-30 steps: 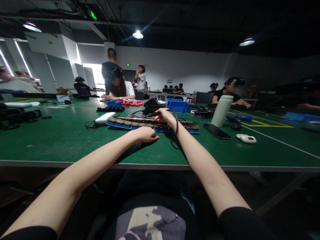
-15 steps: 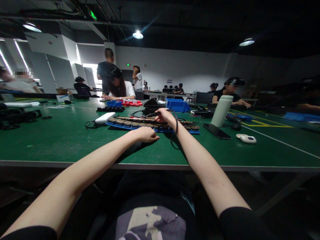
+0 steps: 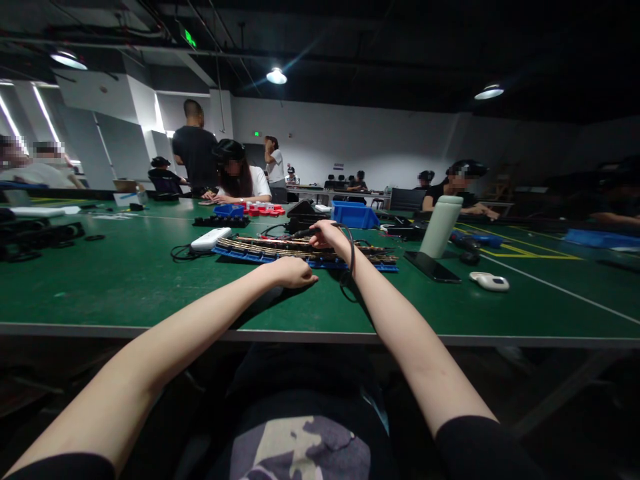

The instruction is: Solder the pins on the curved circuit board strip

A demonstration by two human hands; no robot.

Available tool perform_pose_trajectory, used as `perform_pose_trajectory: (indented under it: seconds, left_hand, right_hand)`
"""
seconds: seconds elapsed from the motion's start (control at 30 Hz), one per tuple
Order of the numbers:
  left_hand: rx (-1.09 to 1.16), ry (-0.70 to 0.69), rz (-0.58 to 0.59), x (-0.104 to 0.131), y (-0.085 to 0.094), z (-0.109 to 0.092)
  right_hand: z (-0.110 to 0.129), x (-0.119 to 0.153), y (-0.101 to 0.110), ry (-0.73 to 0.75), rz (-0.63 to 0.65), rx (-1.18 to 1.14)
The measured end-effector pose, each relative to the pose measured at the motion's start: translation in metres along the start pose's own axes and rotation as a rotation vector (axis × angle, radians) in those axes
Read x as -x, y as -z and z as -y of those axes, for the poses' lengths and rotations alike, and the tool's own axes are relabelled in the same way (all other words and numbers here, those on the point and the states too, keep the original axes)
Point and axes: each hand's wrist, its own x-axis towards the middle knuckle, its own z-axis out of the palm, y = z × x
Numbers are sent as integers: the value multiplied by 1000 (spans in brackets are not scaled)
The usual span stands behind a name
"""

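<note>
standing person in black (image 3: pixel 194 150) is now farther toward 10 o'clock, past the seated co-worker in white (image 3: pixel 245 177), vs. approx. a sec ago; view is also tilting a touch. both hands are staying put.

12 o'clock = straight ahead. r. hand (image 3: pixel 327 237) is reaching to 12, over the curved blue rack (image 3: pixel 385 268), fingers pinching a black pen-like tool (image 3: pixel 300 234); tip is too small to make out. tool's black cable (image 3: pixel 353 253) is looping over the wrist, hanging toward 6. l. hand (image 3: pixel 296 272) is curling nearer the body, right by rack's near edge, apart from r. hand; can't tell if it's gripping anything. rack is lying lengthwise from 11 to 1 on the green table (image 3: pixel 150 287), carrying rows of thin gold-ish & dark pcs.

white box (image 3: pixel 211 239) is sitting at 11, just beside rack's end, w/ a dark cord near it. blue bin (image 3: pixel 355 215) is standing beyond the rack at 12, red pcs (image 3: pixel 263 209) lying around 11. at 1, pale green bottle (image 3: pixel 441 227) is standing just behind a dark phone (image 3: pixel 433 267); cream case (image 3: pixel 489 281) is lying nearby, about 2.
</note>
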Motion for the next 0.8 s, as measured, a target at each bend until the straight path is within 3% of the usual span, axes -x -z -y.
perform_pose_trajectory:
  seconds: [0.8]
  left_hand:
    - [-32,1,9,5,5,-3]
  right_hand:
    - [3,4,0,-10,7,20]
